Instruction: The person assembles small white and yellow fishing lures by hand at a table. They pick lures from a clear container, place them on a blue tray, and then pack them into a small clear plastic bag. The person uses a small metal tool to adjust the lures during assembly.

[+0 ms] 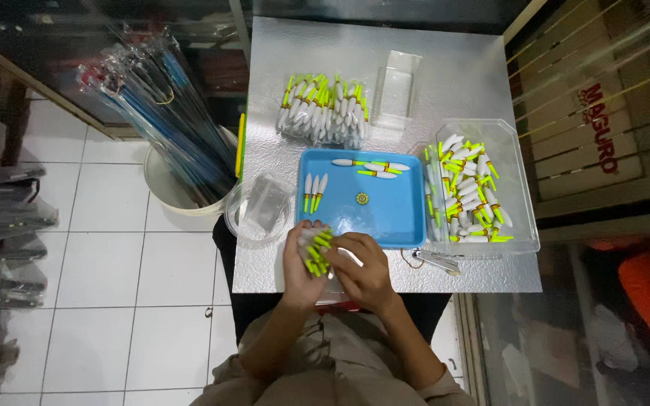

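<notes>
While both hands meet at the near edge of the table [490,278], the left hand [300,267] clasps a small bag of floats [316,250], its long axis slanting up-right; the right hand [366,272] pinches the bag's end. Three floats [314,191] stand upright in the blue tray [385,218], four more [374,167] lie crosswise.

Your left hand [300,265] and right hand [362,272] together clasp a small bag of floats [316,249] at the near edge of the table [445,83], just before the blue tray [385,214], with the clear box [517,180] of floats beside it.
</notes>
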